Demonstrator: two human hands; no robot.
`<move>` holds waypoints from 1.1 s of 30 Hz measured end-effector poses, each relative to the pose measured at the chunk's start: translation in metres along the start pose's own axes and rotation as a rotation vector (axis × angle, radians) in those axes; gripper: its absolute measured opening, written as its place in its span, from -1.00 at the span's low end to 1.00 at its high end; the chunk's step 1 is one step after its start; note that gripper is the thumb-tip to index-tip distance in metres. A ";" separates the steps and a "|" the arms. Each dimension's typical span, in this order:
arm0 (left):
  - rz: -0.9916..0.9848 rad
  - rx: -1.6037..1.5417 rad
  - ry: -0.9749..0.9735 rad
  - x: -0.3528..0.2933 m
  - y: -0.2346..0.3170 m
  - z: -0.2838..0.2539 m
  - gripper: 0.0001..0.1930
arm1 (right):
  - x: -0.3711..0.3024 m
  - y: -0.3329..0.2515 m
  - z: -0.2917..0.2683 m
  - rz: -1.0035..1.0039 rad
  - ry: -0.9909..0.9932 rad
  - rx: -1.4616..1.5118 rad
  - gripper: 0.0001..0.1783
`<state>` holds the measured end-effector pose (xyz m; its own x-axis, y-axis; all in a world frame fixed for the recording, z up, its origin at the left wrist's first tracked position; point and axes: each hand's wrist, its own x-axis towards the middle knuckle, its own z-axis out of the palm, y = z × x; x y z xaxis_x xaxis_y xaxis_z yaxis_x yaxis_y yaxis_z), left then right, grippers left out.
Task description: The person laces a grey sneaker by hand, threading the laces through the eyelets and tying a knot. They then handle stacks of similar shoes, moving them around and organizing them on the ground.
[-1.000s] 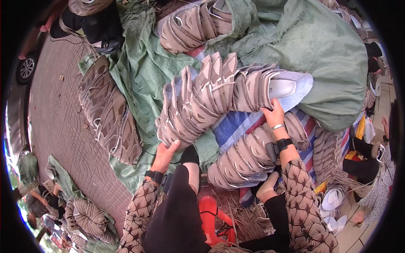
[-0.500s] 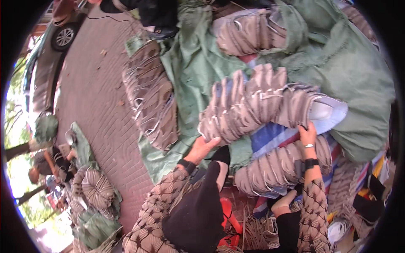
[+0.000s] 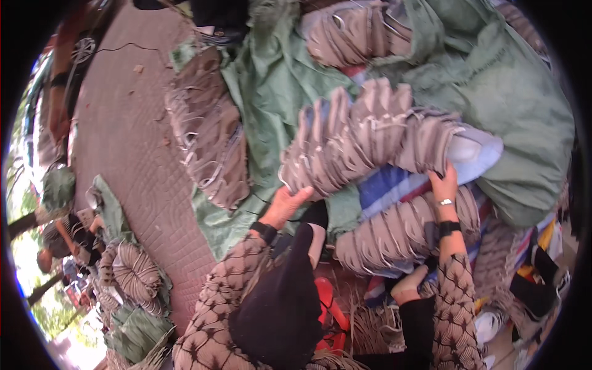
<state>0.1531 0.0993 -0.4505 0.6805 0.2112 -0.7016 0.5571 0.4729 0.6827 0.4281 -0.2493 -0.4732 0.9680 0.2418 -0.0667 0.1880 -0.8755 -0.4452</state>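
A long bundle of nested grey-brown shoe uppers (image 3: pixel 345 139) with white edging lies across blue-and-red striped cloth and green sheeting. Its right end shows a pale blue lining (image 3: pixel 478 151). My left hand (image 3: pixel 283 206) grips the left end, thumb on top and fingers tucked beneath. At the lower edge near the right end, my right hand (image 3: pixel 444 185) is closed on the uppers, fingers partly hidden. A second bundle of shoe uppers (image 3: pixel 394 237) lies just below, under my right wrist. To the left lies another tied bundle (image 3: pixel 206 132).
Green woven sheeting (image 3: pixel 524 129) covers the right side, with another bundle (image 3: pixel 354 34) at the top. A red plastic stool (image 3: pixel 330 317) shows by my legs. At far left are a person (image 3: pixel 68 237), more bundles (image 3: pixel 132 271) and a parked vehicle on brick paving (image 3: pixel 135 135).
The whole scene has shifted slightly left and up in the picture. Both hands keep their hold on the same bundle, which looks unchanged in shape. An arm now shows near the vehicle.
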 end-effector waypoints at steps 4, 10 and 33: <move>0.016 -0.045 0.010 -0.002 0.000 0.004 -0.54 | -0.020 -0.050 -0.042 0.052 0.165 -0.064 -0.31; 0.005 -0.015 0.031 -0.004 -0.002 -0.002 -0.51 | -0.096 -0.179 -0.035 -0.111 -0.086 0.478 -0.51; 0.032 -0.108 0.029 0.003 -0.015 -0.009 -0.51 | -0.105 -0.225 0.038 0.107 -0.304 0.654 -0.15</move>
<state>0.1422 0.1009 -0.4644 0.6824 0.2513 -0.6864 0.4795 0.5549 0.6798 0.2777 -0.0619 -0.4002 0.8689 0.3575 -0.3425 -0.1349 -0.4946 -0.8586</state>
